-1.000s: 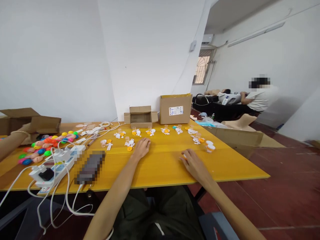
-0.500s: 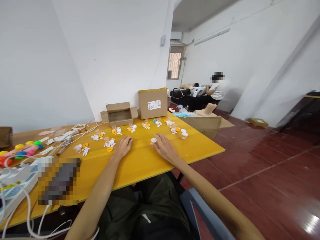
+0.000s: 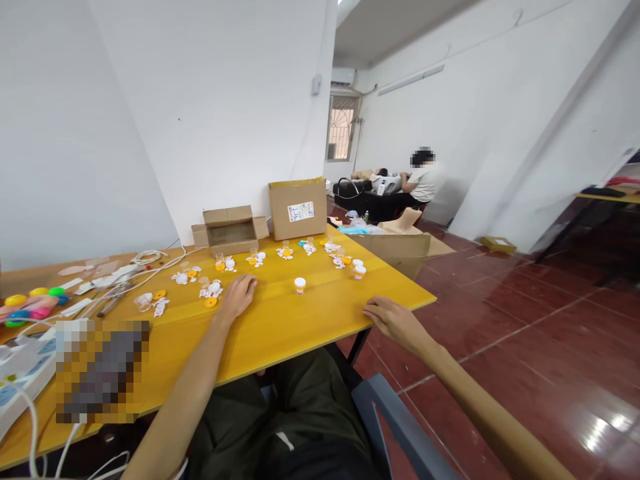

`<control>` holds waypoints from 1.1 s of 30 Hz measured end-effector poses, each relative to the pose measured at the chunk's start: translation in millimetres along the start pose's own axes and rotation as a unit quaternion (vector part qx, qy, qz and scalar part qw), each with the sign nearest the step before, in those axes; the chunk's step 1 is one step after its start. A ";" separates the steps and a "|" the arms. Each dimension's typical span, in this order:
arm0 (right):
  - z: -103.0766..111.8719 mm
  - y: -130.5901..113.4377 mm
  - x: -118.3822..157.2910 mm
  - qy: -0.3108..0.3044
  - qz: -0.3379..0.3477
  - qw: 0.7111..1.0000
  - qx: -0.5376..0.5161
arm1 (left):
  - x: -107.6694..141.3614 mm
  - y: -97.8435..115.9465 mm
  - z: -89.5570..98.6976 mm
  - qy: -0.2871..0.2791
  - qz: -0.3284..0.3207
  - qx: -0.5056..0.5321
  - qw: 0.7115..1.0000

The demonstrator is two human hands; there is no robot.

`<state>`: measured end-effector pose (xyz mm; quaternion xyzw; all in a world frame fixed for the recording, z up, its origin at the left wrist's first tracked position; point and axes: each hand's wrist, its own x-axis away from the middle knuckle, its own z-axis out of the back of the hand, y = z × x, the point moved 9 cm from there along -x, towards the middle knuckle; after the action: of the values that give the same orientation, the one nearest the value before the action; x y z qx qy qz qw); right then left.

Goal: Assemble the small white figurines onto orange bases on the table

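A small clear jar with a white lid [image 3: 299, 286] stands upright on the yellow table between my hands. My left hand [image 3: 240, 295] rests on the table to its left, fingers loosely stretched and partly hidden, with nothing seen in them. Near the table's right front edge, my right hand [image 3: 393, 320] is apart from the jar, its fingers extended and holding nothing visible. Two more white-lidded jars [image 3: 359, 272] stand close together at the right. Left of my left hand lie white cut-out pieces [image 3: 212, 288] and an orange ring [image 3: 211, 303].
Several similar sets of clear cups, rings and white pieces line the table's back. An open cardboard box [image 3: 231, 230] and a closed carton [image 3: 299, 210] stand behind them. A power strip [image 3: 37, 363], cables and coloured balls [image 3: 37, 307] crowd the left. A person [image 3: 423, 180] sits farther back.
My right hand has left the white-lidded jar and moved right, toward the table edge. The jar now stands alone. My left hand stays on the table; the view has shifted slightly.
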<state>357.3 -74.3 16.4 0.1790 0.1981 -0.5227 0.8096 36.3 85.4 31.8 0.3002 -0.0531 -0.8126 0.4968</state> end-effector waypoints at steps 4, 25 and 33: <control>-9.2 -5.5 -7.2 -0.024 0.033 0.998 0.043 | 0.8 0.3 -0.8 -0.005 0.003 -0.008 1.000; -11.0 14.4 5.1 0.007 0.072 0.997 -0.007 | 5.6 -4.4 -7.9 -0.006 0.013 0.008 1.000; -20.7 13.8 13.0 0.010 0.150 0.987 0.048 | 5.7 -4.5 -11.9 -0.008 0.023 0.010 1.000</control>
<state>372.2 -68.7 -6.9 0.2508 0.1514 -0.4024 0.8673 37.4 85.4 17.9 0.2972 -0.0719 -0.8029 0.5118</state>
